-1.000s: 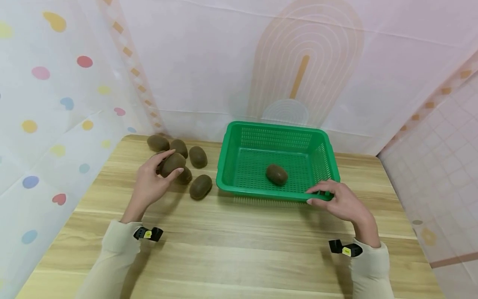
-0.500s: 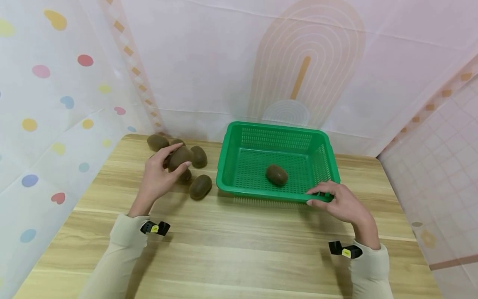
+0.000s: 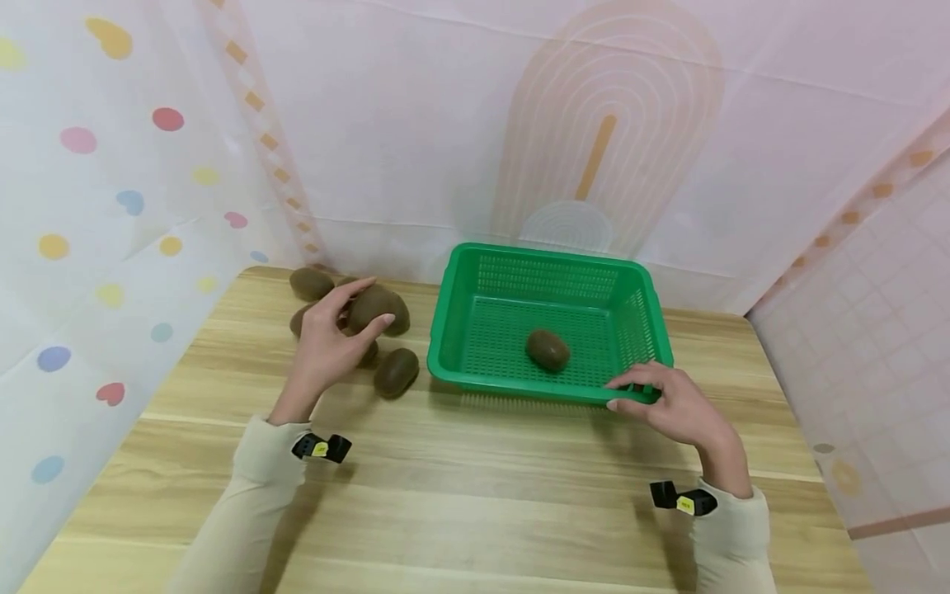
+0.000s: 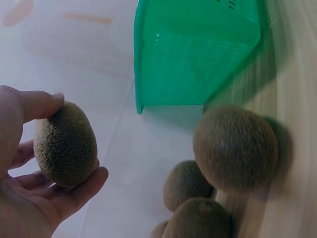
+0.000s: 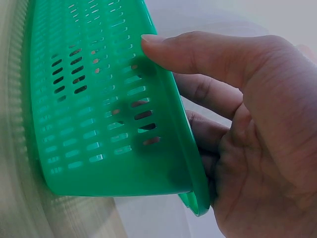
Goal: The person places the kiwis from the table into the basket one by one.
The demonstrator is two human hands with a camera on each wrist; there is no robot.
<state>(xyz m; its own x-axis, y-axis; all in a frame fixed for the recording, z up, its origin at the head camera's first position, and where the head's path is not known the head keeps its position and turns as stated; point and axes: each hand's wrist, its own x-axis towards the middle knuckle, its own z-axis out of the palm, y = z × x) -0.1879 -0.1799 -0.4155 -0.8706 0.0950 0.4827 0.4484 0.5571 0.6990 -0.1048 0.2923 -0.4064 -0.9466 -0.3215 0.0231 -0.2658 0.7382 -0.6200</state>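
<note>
Your left hand [image 3: 322, 351] has its grip clamped on a fuzzy brown oval kiwi [image 3: 373, 308], thumb on one side and curled fingers [image 4: 74, 196] under the other, lifted clear of the light wooden counter [image 3: 475, 495] and hanging above the loose pile, left of the green perforated plastic basket [image 3: 519, 384]. Your right hand [image 3: 679, 408] pinches the basket's near right rim, thumb [image 5: 198, 52] against the slotted wall and fingers wrapped under the lip, steadying it where it sits. By the look of it, the sorting is at an early stage: one kiwi in the basket [image 3: 547, 349] lies on the mesh floor, one is in your hand, and about five kiwis on the counter [image 3: 396, 372] remain clustered near the back left corner. No brand or writing can be read anywhere; the small yellow tags on the black wrist clips [image 3: 321, 448] are too small to make out.
</note>
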